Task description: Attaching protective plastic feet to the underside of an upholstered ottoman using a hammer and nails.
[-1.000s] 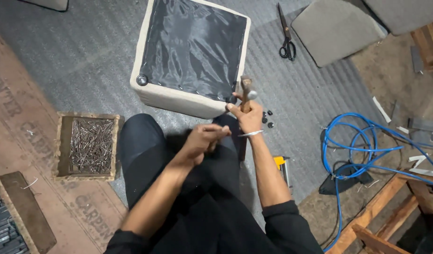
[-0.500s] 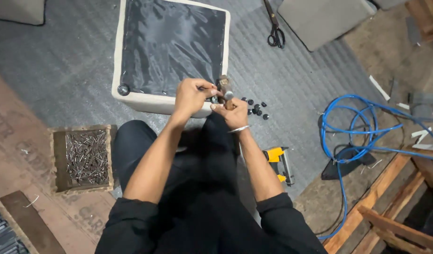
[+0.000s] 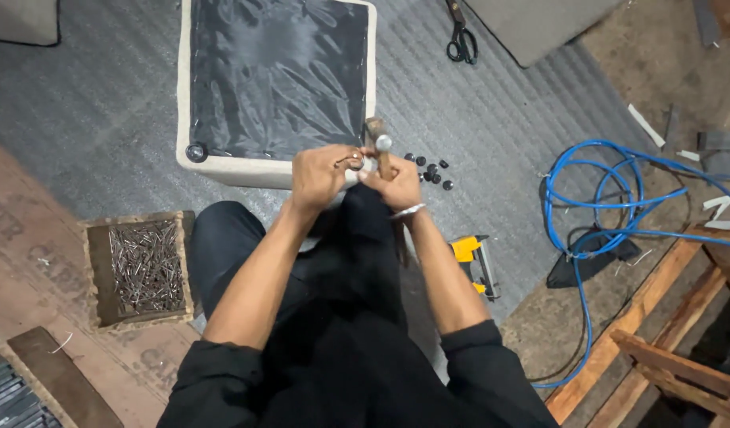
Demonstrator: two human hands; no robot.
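Brown box of nails (image 3: 139,268); printed cardboard (image 3: 16,238), lettering perhaps faded.

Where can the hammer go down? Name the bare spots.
Bare grey mat left of the upholstered box, and between the black feet and blue hose. Crowded by the right hand, stapler and nail tray.

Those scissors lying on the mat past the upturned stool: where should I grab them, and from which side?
Take the scissors at the black finger loops, the end nearest the person, coming from above. They lie flat and apart from other things on the grey mat, blades pointing away toward the frame's top edge, so the loops seem the safest, easiest hold.
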